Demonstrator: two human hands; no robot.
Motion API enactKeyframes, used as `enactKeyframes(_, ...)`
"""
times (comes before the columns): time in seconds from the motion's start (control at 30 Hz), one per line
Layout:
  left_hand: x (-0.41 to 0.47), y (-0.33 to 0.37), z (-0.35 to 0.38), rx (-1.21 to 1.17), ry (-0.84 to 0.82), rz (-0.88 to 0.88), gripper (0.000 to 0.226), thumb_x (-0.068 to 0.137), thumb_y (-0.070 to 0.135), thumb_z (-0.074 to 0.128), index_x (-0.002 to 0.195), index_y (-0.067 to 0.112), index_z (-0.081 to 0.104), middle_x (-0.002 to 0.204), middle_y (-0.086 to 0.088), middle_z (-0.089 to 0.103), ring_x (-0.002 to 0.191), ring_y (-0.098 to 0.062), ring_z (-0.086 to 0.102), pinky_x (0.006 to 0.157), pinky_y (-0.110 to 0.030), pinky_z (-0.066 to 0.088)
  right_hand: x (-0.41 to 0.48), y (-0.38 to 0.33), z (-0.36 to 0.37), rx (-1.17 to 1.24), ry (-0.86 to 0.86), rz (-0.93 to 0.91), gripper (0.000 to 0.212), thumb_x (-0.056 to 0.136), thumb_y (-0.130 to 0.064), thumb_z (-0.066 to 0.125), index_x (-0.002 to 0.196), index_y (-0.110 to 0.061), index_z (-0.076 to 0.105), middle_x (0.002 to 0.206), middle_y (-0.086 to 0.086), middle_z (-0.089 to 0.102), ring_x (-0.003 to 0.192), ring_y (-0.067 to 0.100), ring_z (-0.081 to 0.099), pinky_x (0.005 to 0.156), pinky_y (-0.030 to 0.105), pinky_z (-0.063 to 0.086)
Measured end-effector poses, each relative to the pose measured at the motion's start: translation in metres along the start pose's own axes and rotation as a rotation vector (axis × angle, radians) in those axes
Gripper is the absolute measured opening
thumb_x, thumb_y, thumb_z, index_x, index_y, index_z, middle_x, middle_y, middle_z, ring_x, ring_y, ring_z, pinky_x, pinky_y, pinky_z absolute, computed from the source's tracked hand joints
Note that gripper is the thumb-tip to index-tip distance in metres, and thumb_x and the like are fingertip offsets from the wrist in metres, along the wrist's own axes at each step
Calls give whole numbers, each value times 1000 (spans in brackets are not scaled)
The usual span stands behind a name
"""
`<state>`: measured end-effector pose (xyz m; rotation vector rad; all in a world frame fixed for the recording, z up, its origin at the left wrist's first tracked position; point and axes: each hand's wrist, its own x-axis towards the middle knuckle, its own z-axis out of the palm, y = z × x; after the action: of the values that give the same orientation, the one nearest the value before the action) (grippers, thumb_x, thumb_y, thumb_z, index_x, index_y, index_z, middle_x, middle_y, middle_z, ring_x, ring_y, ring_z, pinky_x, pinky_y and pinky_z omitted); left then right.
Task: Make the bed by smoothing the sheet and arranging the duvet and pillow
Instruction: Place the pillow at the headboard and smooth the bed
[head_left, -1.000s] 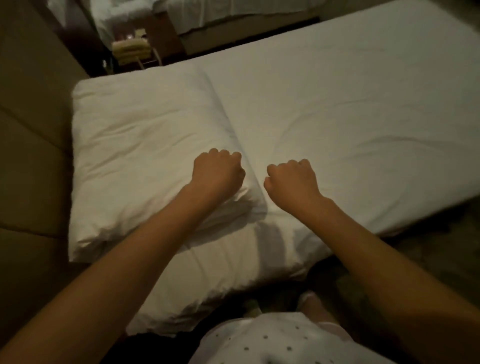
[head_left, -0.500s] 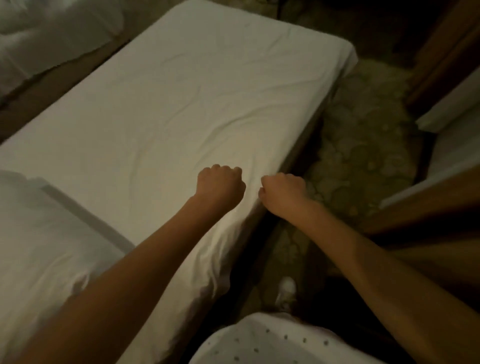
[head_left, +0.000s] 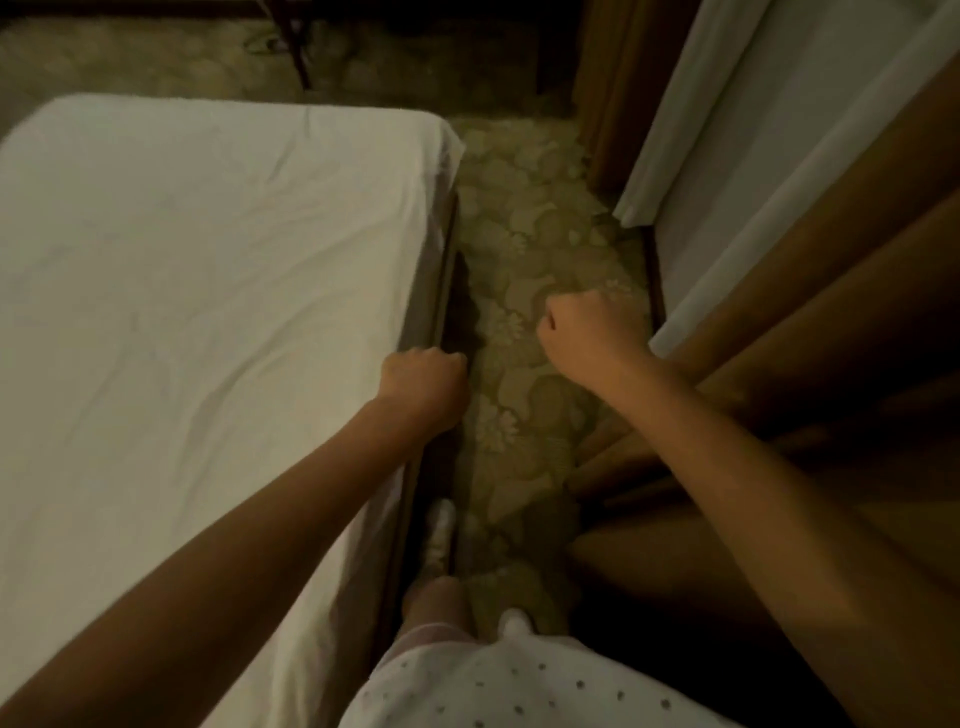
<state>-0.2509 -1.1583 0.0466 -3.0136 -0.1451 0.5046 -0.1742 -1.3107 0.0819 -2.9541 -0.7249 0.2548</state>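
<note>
Your view has swung off the pillow and down the bed toward its foot, and both fists have travelled with it; the pillow is now out of sight, and no duvet shows either. Your left grip (head_left: 423, 387) is closed into a fist with nothing in it, hanging over the near edge of the bed. Your right grip (head_left: 587, 332) is closed and empty too, just to the right of the left one, above the patterned carpet (head_left: 519, 249) of the aisle. The sheet (head_left: 208, 260) spreads to the left of the left grip and ahead of it to the foot corner, with shallow creases fanning across it.

Smoothing looks like the step in hand. To do it well, open both grips flat, lay your palms on the sheet left of where the left grip hangs, and sweep from the middle out toward the edge. Then draw the slack down over that edge, probably finishing at the corner ahead.
</note>
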Motion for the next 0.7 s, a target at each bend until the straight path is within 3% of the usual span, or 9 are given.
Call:
enactKeyframes(0.23, 144, -25, -64, -56, 72, 110, 20, 97, 28, 39, 94, 19, 57, 105, -8, 65, 97, -29, 62, 71, -31, 39, 85, 35, 11, 19, -127, 174, 31, 100, -25, 38, 102, -9, 65, 109, 11, 64, 102, 30, 59, 79, 34, 42)
enactKeyframes(0.37, 229, -50, -101, -30, 126, 138, 25, 98, 29, 38, 101, 18, 60, 107, -8, 65, 99, -29, 62, 70, -30, 37, 157, 42, 8, 37, -213, 263, 32, 100, -22, 37, 98, -9, 66, 107, 10, 65, 98, 28, 61, 73, 29, 37)
enactKeyframes(0.53, 306, -70, -109, 22, 55, 206, 27, 98, 27, 38, 107, 18, 61, 98, -5, 64, 89, -26, 62, 69, -31, 38, 254, 52, -25, 83, -152, 272, 33, 101, -24, 37, 100, -6, 65, 108, 13, 65, 99, 30, 61, 78, 32, 41)
enactKeyframes(0.7, 366, -88, -93, -43, -56, 187, 29, 98, 29, 40, 118, 15, 54, 116, -10, 55, 108, -29, 55, 80, -37, 42, 347, 71, -63, 38, 21, 253, 30, 100, -22, 37, 109, -8, 61, 114, 12, 60, 103, 31, 55, 79, 36, 37)
